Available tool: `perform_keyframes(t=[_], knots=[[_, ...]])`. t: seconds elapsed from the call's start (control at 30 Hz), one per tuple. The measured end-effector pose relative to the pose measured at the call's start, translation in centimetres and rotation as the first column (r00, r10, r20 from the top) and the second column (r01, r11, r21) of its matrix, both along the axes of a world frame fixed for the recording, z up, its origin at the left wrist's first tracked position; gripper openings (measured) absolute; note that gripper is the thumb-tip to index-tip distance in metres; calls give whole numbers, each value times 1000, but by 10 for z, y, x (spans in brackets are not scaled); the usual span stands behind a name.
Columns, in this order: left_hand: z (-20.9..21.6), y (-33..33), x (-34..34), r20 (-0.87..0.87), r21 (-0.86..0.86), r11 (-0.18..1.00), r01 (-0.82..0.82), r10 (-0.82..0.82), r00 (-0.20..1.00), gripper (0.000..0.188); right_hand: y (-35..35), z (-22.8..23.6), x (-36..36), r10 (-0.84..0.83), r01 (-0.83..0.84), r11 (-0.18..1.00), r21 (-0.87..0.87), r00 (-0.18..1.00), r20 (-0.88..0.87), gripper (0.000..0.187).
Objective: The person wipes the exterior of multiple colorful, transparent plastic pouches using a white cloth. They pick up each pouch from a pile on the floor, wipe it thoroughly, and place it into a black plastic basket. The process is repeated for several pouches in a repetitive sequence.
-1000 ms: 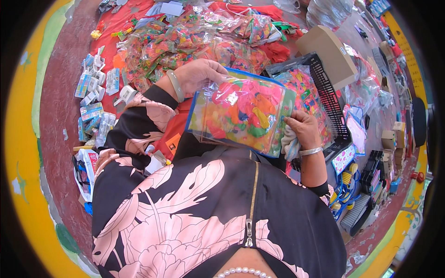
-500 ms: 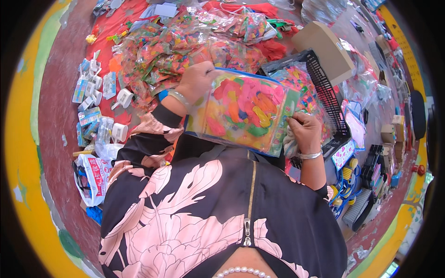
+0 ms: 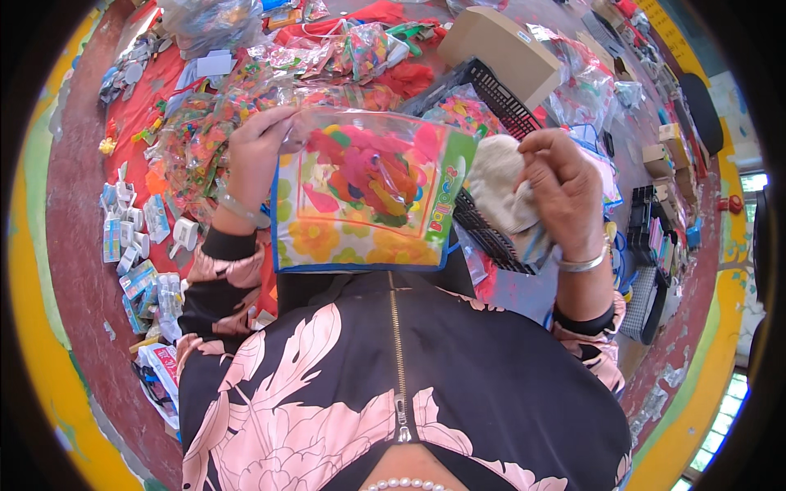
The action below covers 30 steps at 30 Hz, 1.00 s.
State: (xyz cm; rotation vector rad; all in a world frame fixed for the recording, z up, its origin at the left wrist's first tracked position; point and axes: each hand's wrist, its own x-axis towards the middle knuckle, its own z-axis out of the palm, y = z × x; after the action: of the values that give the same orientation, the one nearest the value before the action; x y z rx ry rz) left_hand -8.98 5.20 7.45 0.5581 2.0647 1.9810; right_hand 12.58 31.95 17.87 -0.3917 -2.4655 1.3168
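Observation:
A clear plastic bag of balloons, with a flowered pattern, a green side strip and a blue edge, hangs upright in front of my chest. My left hand is closed on its upper left corner, and colourful balloons show through the plastic. To the right of the bag, my right hand is raised with its fingers bent together. A crumpled whitish cloth is gripped in this hand and bunches out on its left side, over the black crate.
Several clear bags of balloons are heaped beyond my left hand on a red sheet. A cardboard box stands behind the crate. White gadgets and blue packs lie at the left; dark trays and small boxes line the right.
The balloon bag has swung from tilted to upright and shifted left with my left hand. My right hand has come off the bag's edge and moved right and up, the whitish cloth with it.

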Motion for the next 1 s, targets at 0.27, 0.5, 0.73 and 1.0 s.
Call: perform_keyframes(t=[0.27, 0.5, 0.73, 1.0], knots=[[-10, 29, -18, 137, -20, 995, 99, -95, 986, 17, 51, -77, -33, 287, -85, 913, -398, 827, 483, 27], [-9, 18, -18, 128, -23, 992, 124, -120, 985, 15, 21, -123, -40, 41, 104, 825, -555, 969, 242, 22], [12, 15, -16, 104, -95, 983, 154, -144, 984, 15, 14, -84, -28, -38, 28, 999, -39, 959, -279, 12], [47, 89, -19, 108, 155, 946, 284, -302, 947, 19, 73, 8, -28, -147, 155, 988, 19, 968, -204, 13]])
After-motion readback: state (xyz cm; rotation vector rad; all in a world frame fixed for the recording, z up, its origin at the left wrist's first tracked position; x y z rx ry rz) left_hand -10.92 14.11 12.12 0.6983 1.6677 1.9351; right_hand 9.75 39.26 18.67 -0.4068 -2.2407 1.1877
